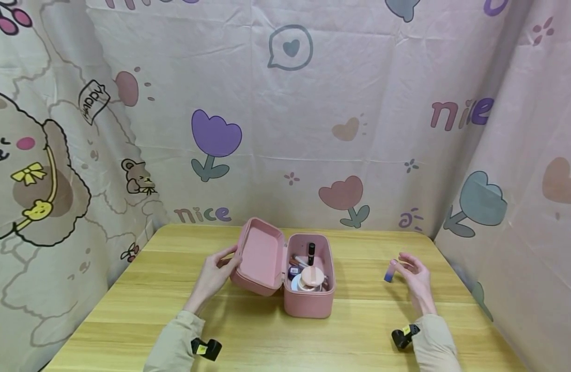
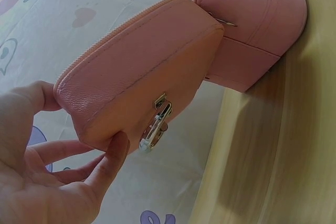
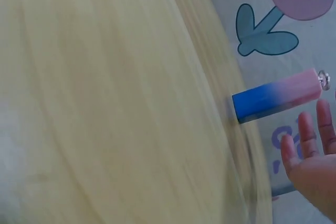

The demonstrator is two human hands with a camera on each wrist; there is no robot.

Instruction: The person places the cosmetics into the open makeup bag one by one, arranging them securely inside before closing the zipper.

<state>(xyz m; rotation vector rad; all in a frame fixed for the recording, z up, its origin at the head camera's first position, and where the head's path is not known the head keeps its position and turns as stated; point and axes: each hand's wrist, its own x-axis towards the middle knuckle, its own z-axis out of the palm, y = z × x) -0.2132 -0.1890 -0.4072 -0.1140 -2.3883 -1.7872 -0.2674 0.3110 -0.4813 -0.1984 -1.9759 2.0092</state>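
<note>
A pink cosmetic case (image 1: 308,305) stands on the table with its lid (image 1: 262,253) swung out to the left. My left hand (image 1: 214,274) pinches the lid's outer corner, thumb on the top face near a metal ring (image 2: 156,127) and fingers at the zipper edge. Off to the right, my right hand (image 1: 415,276) has its fingertips at the upper end of a small square tube (image 3: 278,95), pink fading to blue, with a metal loop at its pink end. The blue end points down at the table. In the right wrist view the thumb and index finger are out of frame.
Inside the case are a round powder puff (image 1: 311,276), a black tube (image 1: 311,253) standing up and several other cosmetics. Under everything is a wooden table (image 1: 359,341). A printed curtain (image 1: 290,119) hangs behind and at both sides.
</note>
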